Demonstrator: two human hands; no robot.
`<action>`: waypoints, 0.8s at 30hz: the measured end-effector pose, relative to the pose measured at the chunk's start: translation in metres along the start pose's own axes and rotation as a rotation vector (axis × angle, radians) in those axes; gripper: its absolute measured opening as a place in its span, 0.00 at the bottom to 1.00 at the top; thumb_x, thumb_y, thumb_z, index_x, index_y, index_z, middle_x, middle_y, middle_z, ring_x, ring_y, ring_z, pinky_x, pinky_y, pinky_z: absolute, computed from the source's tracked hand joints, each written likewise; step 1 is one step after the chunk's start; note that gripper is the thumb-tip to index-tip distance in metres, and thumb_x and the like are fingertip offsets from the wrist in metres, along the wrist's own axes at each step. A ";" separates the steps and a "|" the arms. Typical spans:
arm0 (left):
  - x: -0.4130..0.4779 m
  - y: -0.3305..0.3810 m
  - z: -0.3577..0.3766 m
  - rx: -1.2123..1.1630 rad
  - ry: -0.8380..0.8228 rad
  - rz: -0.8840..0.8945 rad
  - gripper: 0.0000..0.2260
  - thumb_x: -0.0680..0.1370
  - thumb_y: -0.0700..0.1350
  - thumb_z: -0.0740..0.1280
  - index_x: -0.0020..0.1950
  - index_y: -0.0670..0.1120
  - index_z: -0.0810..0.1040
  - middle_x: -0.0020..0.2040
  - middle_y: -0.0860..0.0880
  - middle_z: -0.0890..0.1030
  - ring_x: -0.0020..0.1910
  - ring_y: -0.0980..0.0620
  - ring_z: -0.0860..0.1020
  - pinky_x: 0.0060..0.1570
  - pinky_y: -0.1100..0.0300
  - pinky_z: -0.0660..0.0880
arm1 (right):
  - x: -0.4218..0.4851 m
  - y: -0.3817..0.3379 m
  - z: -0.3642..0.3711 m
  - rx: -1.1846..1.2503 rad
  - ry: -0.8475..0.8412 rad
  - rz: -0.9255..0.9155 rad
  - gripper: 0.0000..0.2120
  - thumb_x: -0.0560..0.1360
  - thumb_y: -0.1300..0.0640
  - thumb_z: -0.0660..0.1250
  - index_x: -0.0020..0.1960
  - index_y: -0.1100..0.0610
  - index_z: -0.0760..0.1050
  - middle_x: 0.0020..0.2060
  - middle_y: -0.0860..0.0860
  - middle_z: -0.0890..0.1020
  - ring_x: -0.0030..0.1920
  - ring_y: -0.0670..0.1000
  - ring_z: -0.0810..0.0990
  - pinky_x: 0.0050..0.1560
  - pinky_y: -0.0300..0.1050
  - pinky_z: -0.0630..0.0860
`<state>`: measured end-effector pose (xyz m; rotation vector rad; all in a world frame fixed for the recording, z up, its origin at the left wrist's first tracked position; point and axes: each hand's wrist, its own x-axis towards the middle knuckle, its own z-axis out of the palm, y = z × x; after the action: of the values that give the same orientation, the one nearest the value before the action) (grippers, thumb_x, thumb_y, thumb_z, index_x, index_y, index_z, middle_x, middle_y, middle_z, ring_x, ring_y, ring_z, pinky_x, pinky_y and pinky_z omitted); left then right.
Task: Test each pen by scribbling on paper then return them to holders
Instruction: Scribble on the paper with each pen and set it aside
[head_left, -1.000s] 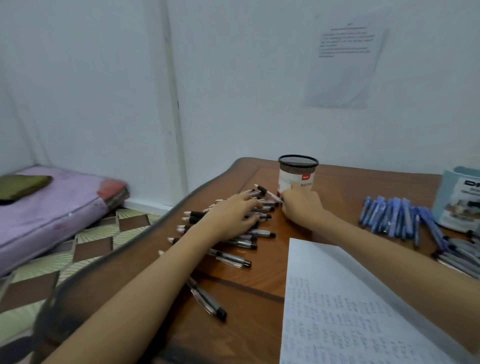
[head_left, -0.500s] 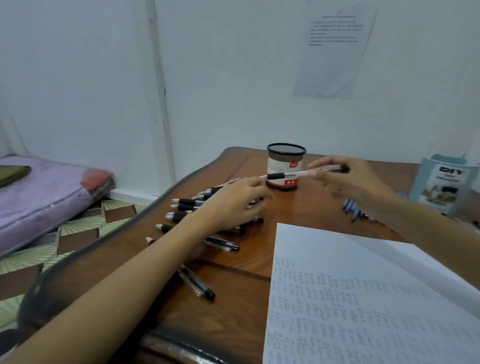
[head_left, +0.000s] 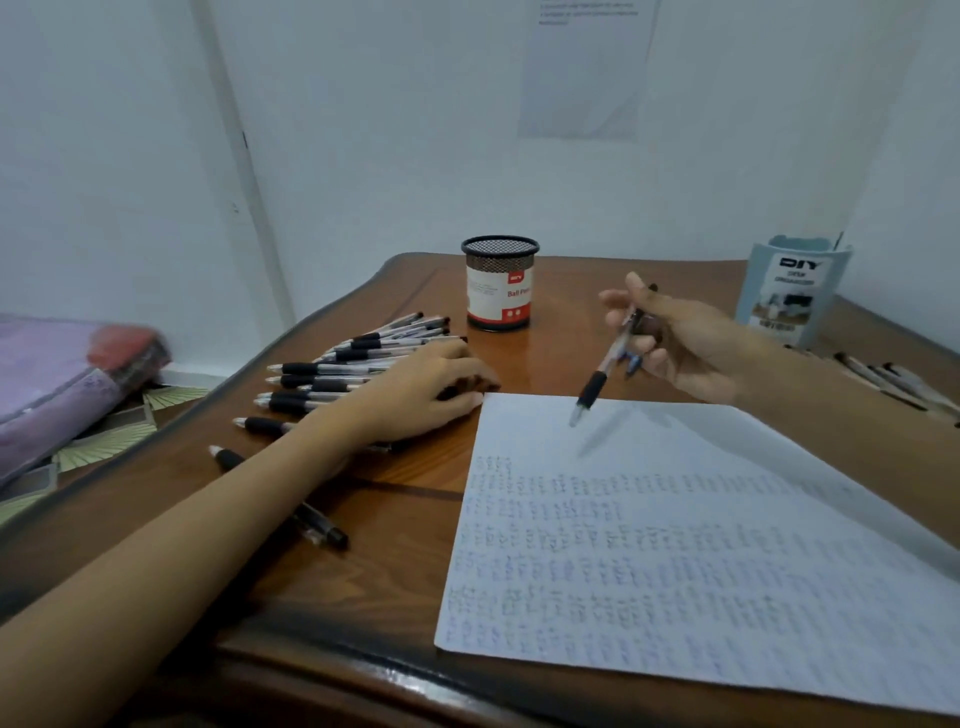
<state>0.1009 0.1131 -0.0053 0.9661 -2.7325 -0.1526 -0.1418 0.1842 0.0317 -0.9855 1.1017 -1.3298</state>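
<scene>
The right hand (head_left: 675, 343) has its grip clenched on a pen (head_left: 602, 374), whose tip slants down just above the paper's (head_left: 727, 545) far edge. The scribble test seems about to start; next the tip must drop onto bare paper. Left of the paper, the left hand (head_left: 415, 395) rests on the black pens (head_left: 332, 369); I cannot tell whether it grips any. The mesh holder (head_left: 500, 283) stands beyond the paper.

Dim, soft light; blurry, wide-angle warping.
</scene>
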 end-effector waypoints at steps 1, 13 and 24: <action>0.001 -0.001 0.001 -0.007 -0.013 -0.002 0.11 0.80 0.48 0.60 0.62 0.52 0.73 0.57 0.50 0.71 0.54 0.57 0.68 0.56 0.62 0.67 | -0.001 0.003 0.001 -0.075 -0.003 -0.018 0.12 0.76 0.49 0.61 0.49 0.57 0.75 0.26 0.47 0.77 0.20 0.41 0.68 0.17 0.30 0.64; 0.002 0.003 0.003 -0.025 -0.226 -0.082 0.23 0.80 0.56 0.52 0.75 0.56 0.56 0.75 0.55 0.57 0.73 0.55 0.57 0.69 0.60 0.54 | -0.010 0.037 0.024 -0.160 -0.106 0.017 0.15 0.81 0.58 0.55 0.67 0.56 0.63 0.26 0.52 0.77 0.18 0.43 0.64 0.15 0.34 0.60; 0.002 0.002 0.002 -0.066 -0.175 -0.069 0.21 0.80 0.55 0.54 0.73 0.55 0.61 0.73 0.55 0.61 0.70 0.56 0.62 0.66 0.62 0.60 | -0.003 0.040 0.022 -0.111 -0.129 0.061 0.14 0.78 0.56 0.60 0.62 0.58 0.66 0.26 0.52 0.76 0.19 0.43 0.64 0.16 0.32 0.62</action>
<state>0.0976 0.1139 -0.0066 1.0756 -2.8310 -0.3534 -0.1116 0.1867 -0.0019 -1.0951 1.1075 -1.1495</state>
